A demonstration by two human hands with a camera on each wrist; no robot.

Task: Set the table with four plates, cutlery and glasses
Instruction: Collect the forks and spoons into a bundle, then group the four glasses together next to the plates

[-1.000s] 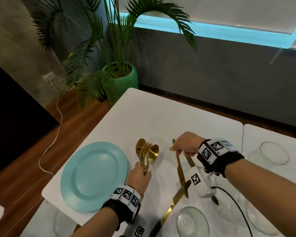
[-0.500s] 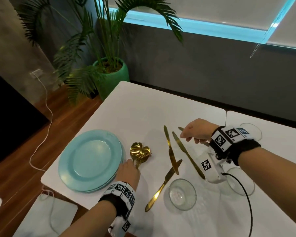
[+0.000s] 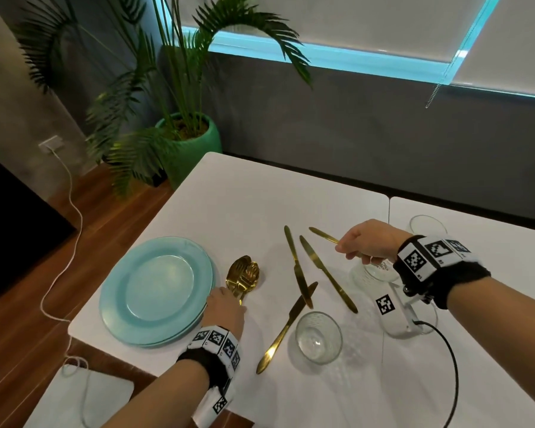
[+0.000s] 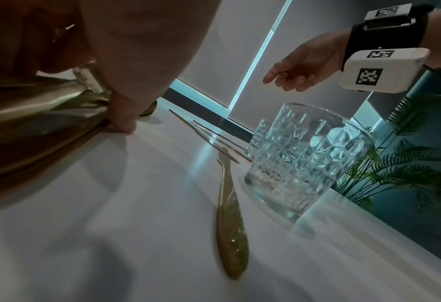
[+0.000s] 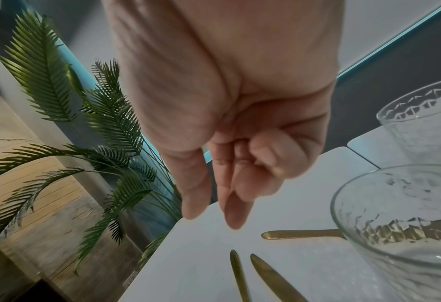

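left hand (image 3: 226, 310) grips spoon-and-fork bundle (image 3: 243, 278) now down on table (image 3: 229, 205) beside plates (image 3: 155, 288) | right hand (image 3: 368, 242) loose, empty; knives (image 3: 328, 273) just dropped | sorting next

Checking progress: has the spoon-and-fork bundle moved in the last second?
Yes. The bundle has come down from upright to lie on the table beside the plates.

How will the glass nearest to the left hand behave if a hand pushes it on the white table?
The glass looks thick, with cut facets, so probably heavy and fragile. Its wide base on the smooth table suggests it would slide rather than tip. A gold knife lying close beside it might get nudged.
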